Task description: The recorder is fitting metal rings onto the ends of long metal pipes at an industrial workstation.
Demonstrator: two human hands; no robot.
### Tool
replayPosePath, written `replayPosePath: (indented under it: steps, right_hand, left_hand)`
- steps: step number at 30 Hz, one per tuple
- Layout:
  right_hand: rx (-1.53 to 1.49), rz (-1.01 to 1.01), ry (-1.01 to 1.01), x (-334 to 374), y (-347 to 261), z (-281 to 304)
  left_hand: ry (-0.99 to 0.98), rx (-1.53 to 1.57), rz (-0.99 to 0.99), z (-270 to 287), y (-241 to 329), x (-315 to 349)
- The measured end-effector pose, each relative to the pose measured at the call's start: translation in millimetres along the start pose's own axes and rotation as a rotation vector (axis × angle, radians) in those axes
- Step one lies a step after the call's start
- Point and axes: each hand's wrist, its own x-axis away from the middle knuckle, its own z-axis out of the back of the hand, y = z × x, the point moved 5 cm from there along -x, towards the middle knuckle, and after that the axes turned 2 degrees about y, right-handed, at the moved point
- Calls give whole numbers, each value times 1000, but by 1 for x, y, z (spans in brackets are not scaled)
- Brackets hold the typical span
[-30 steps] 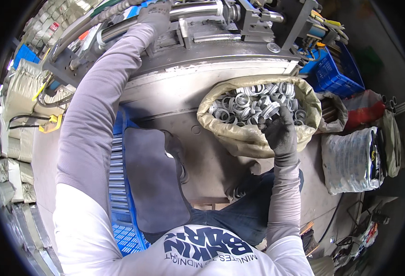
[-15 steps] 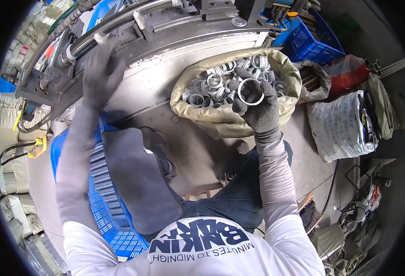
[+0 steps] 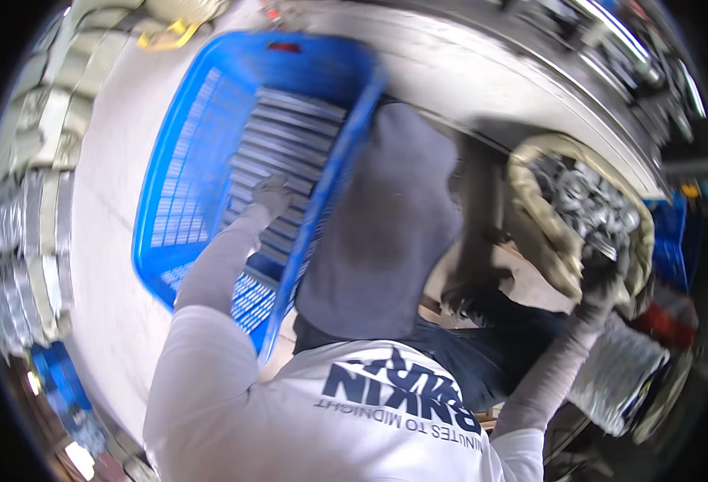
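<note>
My left hand, in a grey glove, reaches down onto grey metal tubes lying side by side in a blue plastic basket. Motion smears its fingers, so whether they grip a tube is unclear. Over at the right, my gloved right hand is at the near rim of a tan woven sack. Loose metal rings fill this sack. Blur and shade hide the right fingers, and I cannot make out a ring in them.
A grey padded cover lies between the basket and my legs. The machine bench runs along the far side. Wrapped bundles are stacked at the left. Beyond the ring sack stand a blue crate and a white sack.
My view has swung left. My left hand has gone from the machine down to the tubes in the basket. The white ring my right hand held up is no longer distinct; that hand is lower.
</note>
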Motion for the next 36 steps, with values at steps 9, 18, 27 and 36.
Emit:
replayPosePath:
  steps: [9,18,27,36]
  right_hand:
    - [264,-26,316,17,22,-15]
    - [845,92,269,19,43,-66]
    - [1326,281,75,21,42,-103]
    - [168,-62,134,52,59,-102]
  left_hand:
    - [-34,-191,-209,-88,-8,9]
    - [-536,306,36,-165,11,-2]
    - [93,-460,-527,-82,44,-13]
    - [513,759,-153,82,40,14]
